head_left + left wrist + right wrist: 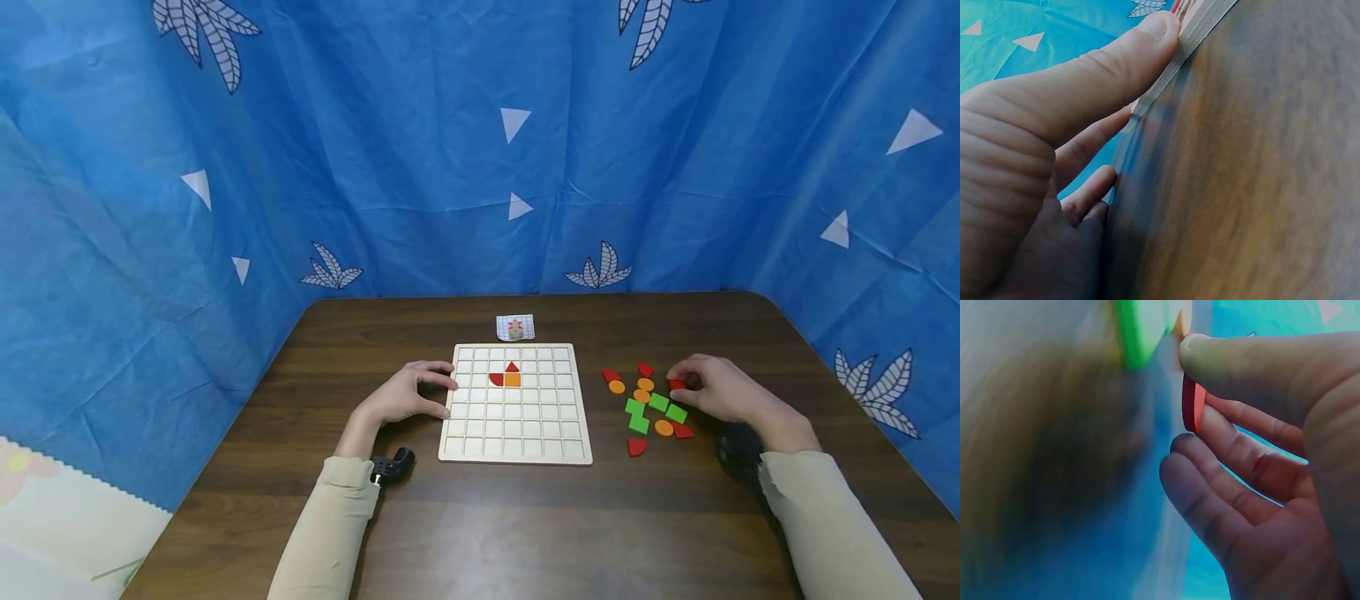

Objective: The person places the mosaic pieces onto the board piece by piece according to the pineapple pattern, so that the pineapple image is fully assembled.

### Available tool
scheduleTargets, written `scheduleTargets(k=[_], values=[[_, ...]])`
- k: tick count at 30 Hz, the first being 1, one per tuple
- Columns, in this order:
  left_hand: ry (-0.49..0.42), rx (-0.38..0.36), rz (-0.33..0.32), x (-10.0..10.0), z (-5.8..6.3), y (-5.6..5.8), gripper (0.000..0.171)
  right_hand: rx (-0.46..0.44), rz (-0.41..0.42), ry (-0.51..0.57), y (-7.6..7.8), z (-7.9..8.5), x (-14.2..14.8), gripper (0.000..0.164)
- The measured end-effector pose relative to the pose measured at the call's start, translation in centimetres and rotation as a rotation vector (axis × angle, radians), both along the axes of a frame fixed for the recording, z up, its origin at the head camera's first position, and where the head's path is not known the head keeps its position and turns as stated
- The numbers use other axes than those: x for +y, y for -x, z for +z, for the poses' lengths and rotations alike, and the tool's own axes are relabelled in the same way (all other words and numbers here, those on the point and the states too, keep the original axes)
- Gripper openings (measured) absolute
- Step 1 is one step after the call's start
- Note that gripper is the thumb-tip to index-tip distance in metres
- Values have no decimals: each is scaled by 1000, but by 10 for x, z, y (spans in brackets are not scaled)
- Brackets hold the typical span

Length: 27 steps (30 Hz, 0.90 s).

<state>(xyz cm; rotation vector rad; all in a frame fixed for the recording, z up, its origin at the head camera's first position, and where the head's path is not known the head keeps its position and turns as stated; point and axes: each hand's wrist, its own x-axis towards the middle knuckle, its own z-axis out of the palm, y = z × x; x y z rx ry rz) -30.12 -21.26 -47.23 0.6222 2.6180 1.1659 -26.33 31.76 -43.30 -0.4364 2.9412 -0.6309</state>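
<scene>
A white grid board (517,429) lies on the table, with a red triangle (512,367), a red quarter-circle (497,379) and an orange square (513,380) in its upper cells. My left hand (408,393) touches the board's left edge with thumb and fingertips spread apart; the left wrist view shows the thumb (1129,59) against that edge. Over at the right, my right hand (720,390) pinches a red tile (1192,403) between thumb and fingers. Its full outline is hidden by the fingers.
Loose tiles lie right of the board: green squares (638,425), orange circles (663,428) and red pieces (636,447). Behind the board is a small printed pattern card (515,327). A blue curtain (450,167) hangs beyond the wooden table (517,533).
</scene>
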Motion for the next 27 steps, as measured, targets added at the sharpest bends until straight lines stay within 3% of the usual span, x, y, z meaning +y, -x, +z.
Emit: scheduleTargets(k=[13,19,27], values=[[6,5,-2,0,-1,0,40,94,13,87,5,7,-32,27],[5,6,-1,-2,0,-1,41,89,12,107,13,9,-61,29],[11,36,-38,1,2,-3,42,148,80,148,21,8,-104,25]])
